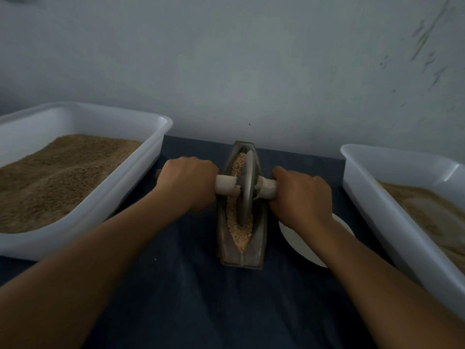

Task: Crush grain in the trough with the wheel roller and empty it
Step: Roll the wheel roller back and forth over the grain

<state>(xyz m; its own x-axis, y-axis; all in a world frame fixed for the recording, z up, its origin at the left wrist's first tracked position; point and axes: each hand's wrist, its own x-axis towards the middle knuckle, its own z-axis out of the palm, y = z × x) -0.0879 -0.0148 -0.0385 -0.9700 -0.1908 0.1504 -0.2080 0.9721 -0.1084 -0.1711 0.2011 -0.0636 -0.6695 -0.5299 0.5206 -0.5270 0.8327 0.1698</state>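
Dark blue cloth [176, 285] carries the metal trough [226, 250], its long axis running straight away from the person. Wheel roller [244, 187] stands upright in the grain [242, 234], axle crosswise. Left hand [187, 183] and right hand [300, 197] each grip a handle, equally near.

Dark table [191, 298] bears two tubs [83, 217] [402, 222], trough [226, 250], plate [299, 240].

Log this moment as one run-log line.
step: crushing | left hand and right hand: gripping wheel roller handles | wheel: in trough | grain: not emptied
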